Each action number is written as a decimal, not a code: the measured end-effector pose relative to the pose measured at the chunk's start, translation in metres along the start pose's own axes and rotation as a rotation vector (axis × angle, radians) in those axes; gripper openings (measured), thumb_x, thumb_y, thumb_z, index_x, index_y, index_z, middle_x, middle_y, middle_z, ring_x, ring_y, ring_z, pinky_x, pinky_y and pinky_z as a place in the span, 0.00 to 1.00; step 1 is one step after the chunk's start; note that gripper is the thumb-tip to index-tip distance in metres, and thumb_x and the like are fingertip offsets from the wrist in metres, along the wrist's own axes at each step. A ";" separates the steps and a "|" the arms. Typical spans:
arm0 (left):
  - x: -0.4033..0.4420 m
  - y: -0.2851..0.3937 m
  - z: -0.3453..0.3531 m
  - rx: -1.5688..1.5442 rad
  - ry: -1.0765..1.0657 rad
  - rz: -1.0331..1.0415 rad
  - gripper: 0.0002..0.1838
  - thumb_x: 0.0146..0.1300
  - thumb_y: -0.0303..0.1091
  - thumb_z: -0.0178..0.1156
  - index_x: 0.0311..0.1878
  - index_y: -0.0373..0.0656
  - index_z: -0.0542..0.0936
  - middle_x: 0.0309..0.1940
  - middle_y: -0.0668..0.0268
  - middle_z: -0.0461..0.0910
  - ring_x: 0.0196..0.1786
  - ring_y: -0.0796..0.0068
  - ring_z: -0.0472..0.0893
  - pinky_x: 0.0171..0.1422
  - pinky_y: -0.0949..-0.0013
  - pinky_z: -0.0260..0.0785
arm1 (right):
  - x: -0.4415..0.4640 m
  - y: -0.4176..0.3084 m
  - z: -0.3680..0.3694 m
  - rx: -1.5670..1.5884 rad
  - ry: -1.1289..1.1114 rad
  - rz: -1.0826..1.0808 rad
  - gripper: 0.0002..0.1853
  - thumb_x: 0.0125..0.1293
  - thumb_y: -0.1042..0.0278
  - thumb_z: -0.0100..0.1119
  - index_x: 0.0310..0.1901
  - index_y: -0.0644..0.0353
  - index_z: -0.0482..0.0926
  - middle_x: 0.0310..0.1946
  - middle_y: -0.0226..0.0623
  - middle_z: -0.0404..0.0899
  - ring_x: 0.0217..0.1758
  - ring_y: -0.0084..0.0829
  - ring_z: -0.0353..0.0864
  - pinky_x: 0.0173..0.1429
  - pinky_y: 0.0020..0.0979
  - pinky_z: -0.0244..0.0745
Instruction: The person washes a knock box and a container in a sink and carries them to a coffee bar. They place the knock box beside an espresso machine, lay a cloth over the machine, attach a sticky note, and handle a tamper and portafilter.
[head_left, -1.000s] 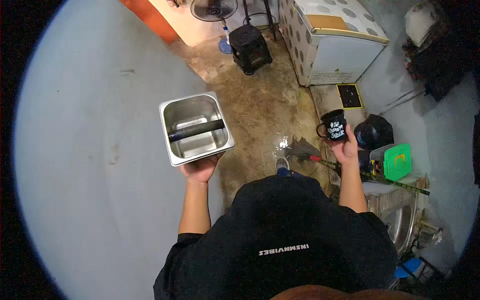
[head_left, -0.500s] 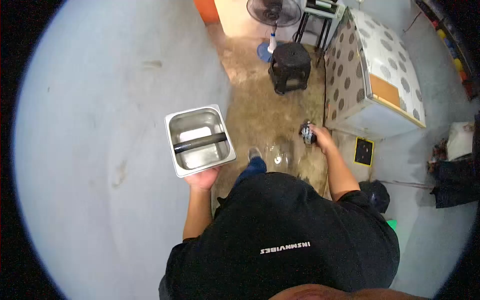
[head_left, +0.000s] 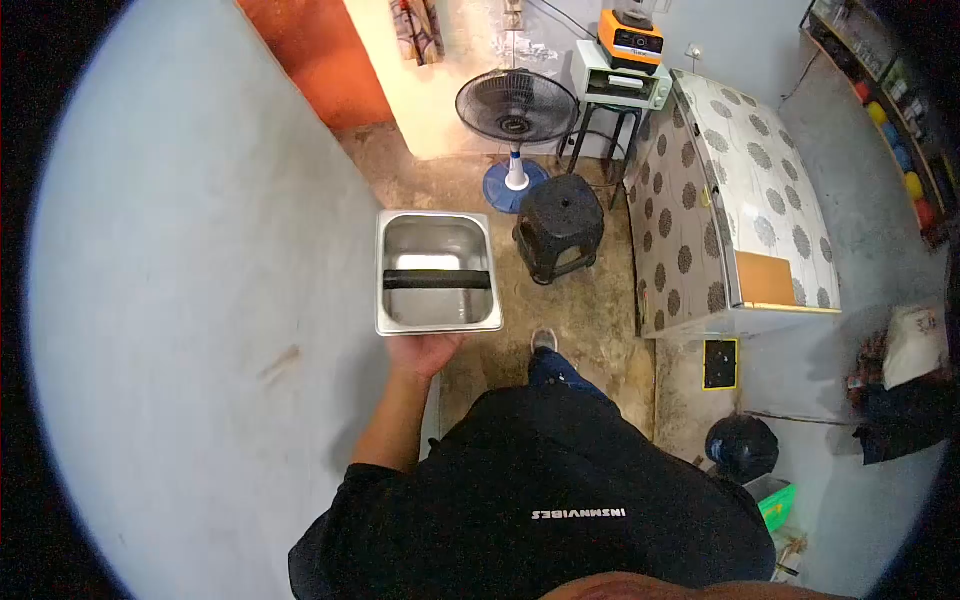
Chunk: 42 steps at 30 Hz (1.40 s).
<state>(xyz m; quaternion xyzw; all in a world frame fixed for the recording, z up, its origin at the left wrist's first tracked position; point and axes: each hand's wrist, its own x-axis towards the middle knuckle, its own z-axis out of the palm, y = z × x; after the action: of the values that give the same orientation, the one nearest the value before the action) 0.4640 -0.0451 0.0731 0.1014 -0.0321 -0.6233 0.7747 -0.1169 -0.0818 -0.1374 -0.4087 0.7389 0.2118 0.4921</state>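
Observation:
My left hand (head_left: pixel 424 352) grips a square stainless steel knock box (head_left: pixel 440 327) from its near underside, with fingers hidden beneath it. A black bar (head_left: pixel 437 280) runs across the inside of the box. The box is held out in front at about body height, its open top facing up, beside the pale wall on the left. My right hand is out of sight, so what it holds now cannot be seen.
Ahead on the floor stand a black plastic stool (head_left: pixel 562 225) and a fan (head_left: pixel 515 120). Behind them an orange blender (head_left: pixel 630 45) tops a toaster oven (head_left: pixel 622 85). A cabinet with dotted covering (head_left: pixel 700 200) lines the right. A shelf (head_left: pixel 890 110) hangs far right.
I have stepped forward, and the stool and fan show lower in view. The knock box has swung right and levelled. My right hand, earlier holding a small dark object, has left view.

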 end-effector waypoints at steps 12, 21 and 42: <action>0.007 0.046 0.090 0.103 -0.066 0.124 0.38 0.80 0.67 0.51 0.80 0.50 0.75 0.76 0.61 0.78 0.75 0.52 0.78 0.83 0.39 0.66 | 0.029 -0.228 -0.066 -0.074 0.134 -0.184 0.53 0.68 0.34 0.72 0.83 0.63 0.68 0.82 0.58 0.68 0.80 0.59 0.74 0.78 0.59 0.73; 0.178 0.127 0.107 0.123 -0.216 0.246 0.42 0.78 0.70 0.50 0.82 0.49 0.72 0.80 0.57 0.73 0.79 0.49 0.75 0.83 0.35 0.65 | 0.073 -0.523 -0.178 0.111 0.211 -0.560 0.70 0.59 0.25 0.72 0.88 0.70 0.50 0.85 0.64 0.60 0.84 0.62 0.67 0.78 0.61 0.70; 0.410 0.300 0.111 -0.065 -0.116 0.298 0.44 0.76 0.72 0.46 0.82 0.49 0.72 0.80 0.57 0.71 0.81 0.49 0.69 0.85 0.35 0.61 | 0.096 -0.669 -0.161 -0.237 0.044 -0.341 0.62 0.59 0.24 0.69 0.81 0.72 0.67 0.76 0.66 0.74 0.80 0.57 0.74 0.78 0.54 0.72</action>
<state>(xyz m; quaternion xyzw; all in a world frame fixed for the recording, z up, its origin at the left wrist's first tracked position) 0.8231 -0.3958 0.2098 0.0341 -0.0715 -0.5069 0.8583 0.3197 -0.6202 -0.0962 -0.5874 0.6395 0.2021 0.4530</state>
